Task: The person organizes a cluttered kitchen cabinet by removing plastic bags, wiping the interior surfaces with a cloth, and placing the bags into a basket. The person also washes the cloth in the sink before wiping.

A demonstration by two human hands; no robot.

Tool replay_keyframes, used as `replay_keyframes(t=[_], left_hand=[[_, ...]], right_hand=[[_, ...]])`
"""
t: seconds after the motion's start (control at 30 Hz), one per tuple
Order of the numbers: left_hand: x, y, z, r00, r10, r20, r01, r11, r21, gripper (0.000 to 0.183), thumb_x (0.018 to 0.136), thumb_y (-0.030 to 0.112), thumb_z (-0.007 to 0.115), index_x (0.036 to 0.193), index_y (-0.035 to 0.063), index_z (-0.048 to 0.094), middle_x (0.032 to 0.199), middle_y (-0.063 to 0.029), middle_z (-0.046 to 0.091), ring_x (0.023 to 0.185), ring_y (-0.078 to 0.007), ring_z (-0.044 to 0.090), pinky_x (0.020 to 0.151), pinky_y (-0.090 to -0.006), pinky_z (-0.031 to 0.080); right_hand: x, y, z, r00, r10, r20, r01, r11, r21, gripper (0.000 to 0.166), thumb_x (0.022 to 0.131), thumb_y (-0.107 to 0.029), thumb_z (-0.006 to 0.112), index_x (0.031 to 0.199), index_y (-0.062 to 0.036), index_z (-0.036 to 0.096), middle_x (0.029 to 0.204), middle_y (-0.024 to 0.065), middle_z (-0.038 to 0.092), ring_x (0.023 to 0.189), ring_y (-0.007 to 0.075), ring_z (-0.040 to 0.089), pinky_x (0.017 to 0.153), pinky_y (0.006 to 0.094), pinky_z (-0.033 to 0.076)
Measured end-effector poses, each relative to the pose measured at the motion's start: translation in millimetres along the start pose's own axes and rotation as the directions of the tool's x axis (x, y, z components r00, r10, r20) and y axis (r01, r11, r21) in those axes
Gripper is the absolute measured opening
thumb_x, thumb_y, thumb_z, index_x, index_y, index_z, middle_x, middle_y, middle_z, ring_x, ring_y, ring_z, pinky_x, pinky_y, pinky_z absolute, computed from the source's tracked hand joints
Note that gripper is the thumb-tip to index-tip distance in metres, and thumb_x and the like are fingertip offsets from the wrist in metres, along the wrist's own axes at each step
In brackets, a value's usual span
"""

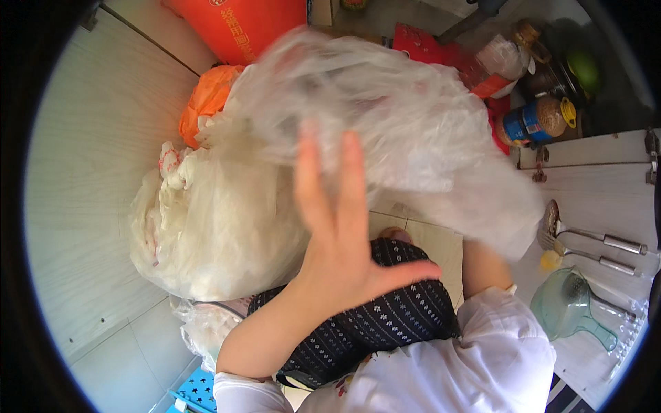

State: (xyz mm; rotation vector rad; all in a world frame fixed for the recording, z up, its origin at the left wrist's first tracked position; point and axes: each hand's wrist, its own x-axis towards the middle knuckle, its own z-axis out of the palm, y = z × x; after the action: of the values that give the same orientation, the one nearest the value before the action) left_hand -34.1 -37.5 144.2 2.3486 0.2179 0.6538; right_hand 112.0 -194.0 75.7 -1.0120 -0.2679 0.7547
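My left hand (338, 253) is raised in front of me, fingers and thumb spread, with nothing in its grasp. Behind its fingertips is a large crumpled translucent plastic bag (413, 113), blurred by motion. The right forearm (485, 268) reaches up beneath that bag's lower right end; the plastic hides my right hand, so its grip cannot be seen. To the left of my left hand bulges a big yellowish plastic bag (232, 227) with other bags inside it. An orange plastic bag (209, 98) shows at its upper edge.
Above stands a red bucket (248, 26) with writing. Upper right, a yellow-capped jar (537, 121) lies near other containers. Metal kitchen utensils (604, 245) and a pale green plastic scoop (563, 304) hang at right. A wood-grain panel (88, 180) borders the left, above a blue basket (193, 390).
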Motion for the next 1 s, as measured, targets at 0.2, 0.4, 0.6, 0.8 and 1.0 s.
replay_keyframes(t=[0.2,0.4,0.6,0.8,1.0], left_hand=[[-5,-46,13,0.975,-0.083,-0.207,0.047,0.984,-0.173,0.042,0.080,0.009,0.065,0.118,-0.0044,0.054,0.130,-0.0185,0.044,0.120,-0.0304,0.045,0.101,-0.0370,0.036],[-19,-65,5,0.913,-0.151,-0.379,-0.104,0.812,-0.575,0.040,0.082,0.000,0.059,0.120,-0.0051,0.048,0.129,-0.0155,0.043,0.117,-0.0254,0.046,0.098,-0.0337,0.037],[-9,-54,-10,0.853,-0.342,-0.395,0.156,0.888,-0.433,0.046,0.084,0.003,0.060,0.127,-0.0025,0.044,0.129,-0.0160,0.048,0.117,-0.0253,0.048,0.101,-0.0338,0.036],[-2,-66,-18,0.872,-0.230,-0.432,0.108,0.951,-0.289,0.048,0.078,0.007,0.071,0.122,0.0006,0.053,0.136,-0.0193,0.044,0.126,-0.0323,0.044,0.105,-0.0395,0.035],[-9,-56,-6,0.838,-0.238,-0.490,0.036,0.922,-0.387,0.066,0.072,0.017,0.078,0.128,-0.0002,0.045,0.142,-0.0201,0.035,0.136,-0.0369,0.028,0.109,-0.0451,0.028]], right_hand=[[61,-15,-2,0.988,-0.052,0.145,0.117,0.867,-0.485,0.047,0.094,-0.034,0.054,0.132,-0.0068,0.050,0.134,0.0123,0.051,0.120,0.0238,0.051,0.099,0.0390,0.041],[5,143,-137,0.994,-0.081,0.068,0.043,-0.286,-0.957,0.059,0.072,-0.026,0.075,0.127,-0.0212,0.055,0.129,0.0111,0.054,0.125,0.0326,0.045,0.109,0.0519,0.028],[4,145,-153,0.909,-0.391,-0.142,-0.153,0.004,-0.988,0.011,0.084,-0.009,0.059,0.095,-0.0076,0.060,0.098,0.0089,0.063,0.091,0.0256,0.061,0.065,0.0384,0.050],[34,5,1,0.446,-0.877,-0.179,0.565,0.431,-0.703,0.011,0.088,0.001,0.047,0.096,-0.0035,0.053,0.105,0.0078,0.055,0.095,0.0145,0.051,0.076,0.0261,0.044],[15,-3,89,0.730,-0.393,0.559,0.683,0.392,-0.616,0.039,0.085,-0.007,0.058,0.121,-0.0017,0.047,0.128,0.0152,0.048,0.112,0.0219,0.050,0.094,0.0331,0.041]])
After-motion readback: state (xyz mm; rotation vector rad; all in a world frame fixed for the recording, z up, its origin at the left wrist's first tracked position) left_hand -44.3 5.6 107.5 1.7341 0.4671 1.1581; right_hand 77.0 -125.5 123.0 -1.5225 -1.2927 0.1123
